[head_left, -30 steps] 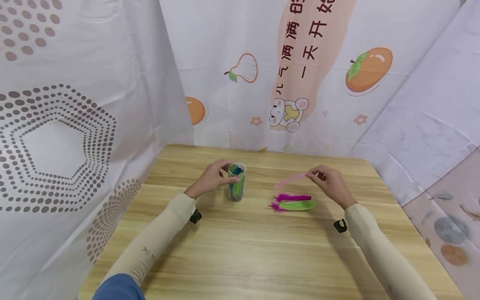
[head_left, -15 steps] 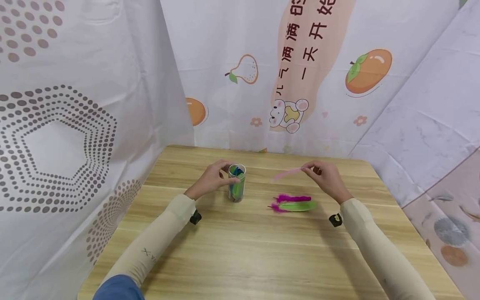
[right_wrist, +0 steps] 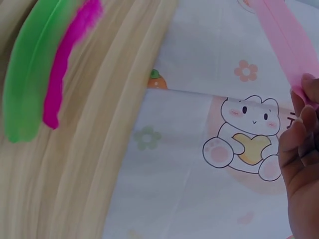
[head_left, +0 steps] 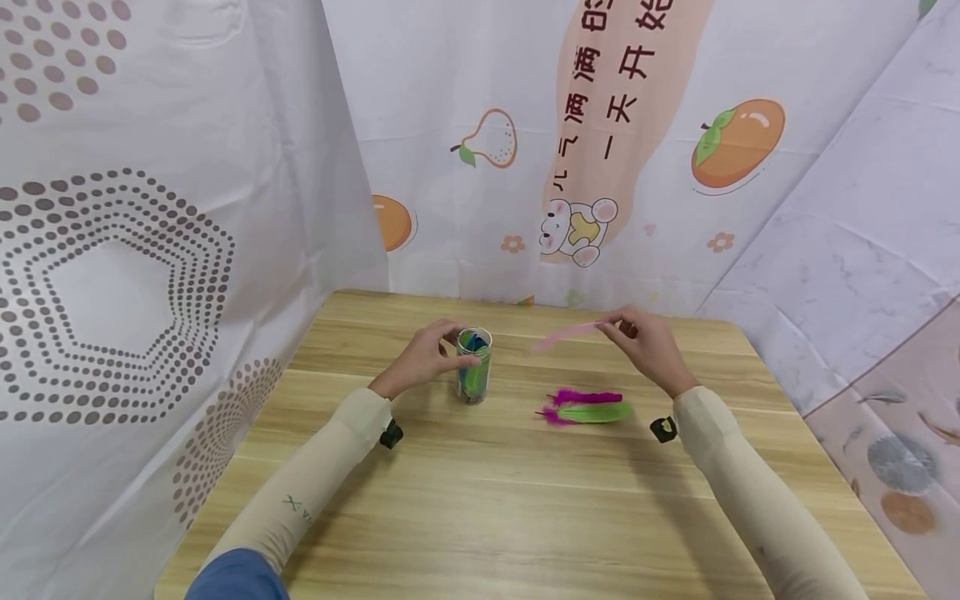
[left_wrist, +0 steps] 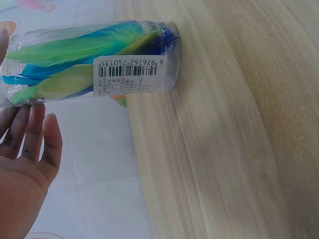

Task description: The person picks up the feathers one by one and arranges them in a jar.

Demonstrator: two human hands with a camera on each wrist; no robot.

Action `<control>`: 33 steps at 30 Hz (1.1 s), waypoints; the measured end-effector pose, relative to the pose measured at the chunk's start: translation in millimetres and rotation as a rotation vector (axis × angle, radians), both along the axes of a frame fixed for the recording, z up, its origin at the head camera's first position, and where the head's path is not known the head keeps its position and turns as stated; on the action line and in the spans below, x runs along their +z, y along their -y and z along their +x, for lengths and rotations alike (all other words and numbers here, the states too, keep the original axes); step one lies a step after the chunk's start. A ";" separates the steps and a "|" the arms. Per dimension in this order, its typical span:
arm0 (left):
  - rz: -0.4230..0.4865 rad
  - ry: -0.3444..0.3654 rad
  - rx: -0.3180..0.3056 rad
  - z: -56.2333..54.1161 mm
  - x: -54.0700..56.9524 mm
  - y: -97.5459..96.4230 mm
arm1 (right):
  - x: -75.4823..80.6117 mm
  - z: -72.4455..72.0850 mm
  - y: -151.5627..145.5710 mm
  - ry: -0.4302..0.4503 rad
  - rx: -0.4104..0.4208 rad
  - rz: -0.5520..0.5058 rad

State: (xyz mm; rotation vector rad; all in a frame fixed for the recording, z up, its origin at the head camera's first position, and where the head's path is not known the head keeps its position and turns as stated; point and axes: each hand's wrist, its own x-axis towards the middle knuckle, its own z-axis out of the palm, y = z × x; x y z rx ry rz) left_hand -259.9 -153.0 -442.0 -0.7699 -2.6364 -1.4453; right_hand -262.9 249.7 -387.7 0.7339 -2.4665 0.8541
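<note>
A clear jar [head_left: 476, 388] stands upright on the table, holding several green and blue feathers. Fingers and thumb of my left hand [head_left: 424, 358] grip it near its top. The left wrist view shows a white barcode label [left_wrist: 129, 74] on its side. My right hand [head_left: 647, 346] pinches a pale pink feather [head_left: 564, 335] by one end, raised over the table, its other end pointing toward the jar. Below that hand lie a green feather [head_left: 600, 412] and magenta feathers [head_left: 603, 397], side by side; the right wrist view also shows the green one [right_wrist: 25, 89].
The wood-grain table [head_left: 480, 517] ends at the back against a printed curtain [head_left: 435, 75] with fruit and a bear drawing. Another patterned curtain [head_left: 285, 108] hangs along the left side, and a marbled one [head_left: 862, 208] on the right.
My right hand has moved left and away from me, carrying the pink feather closer to the jar. The left hand and jar have kept their place.
</note>
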 end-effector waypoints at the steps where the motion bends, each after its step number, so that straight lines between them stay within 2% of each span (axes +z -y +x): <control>1: 0.001 -0.001 0.000 -0.3 0.7 0.0 | 1.3 -0.8 1.0 -0.008 0.002 -0.001; 10: 0.008 -0.001 0.006 -1.1 5.1 1.0 | 15.8 -7.5 15.1 -0.067 0.030 -0.022; 17: 0.016 0.006 -0.001 5.3 -5.6 0.5 | 14.1 -5.1 30.1 -0.086 0.087 -0.073; 21: 0.012 0.008 -0.003 5.3 -9.0 -0.3 | 15.9 -5.5 38.9 -0.100 0.105 -0.075; 33: 0.000 -0.022 0.002 2.0 -3.3 0.5 | 31.3 -13.0 63.0 -0.139 0.157 -0.041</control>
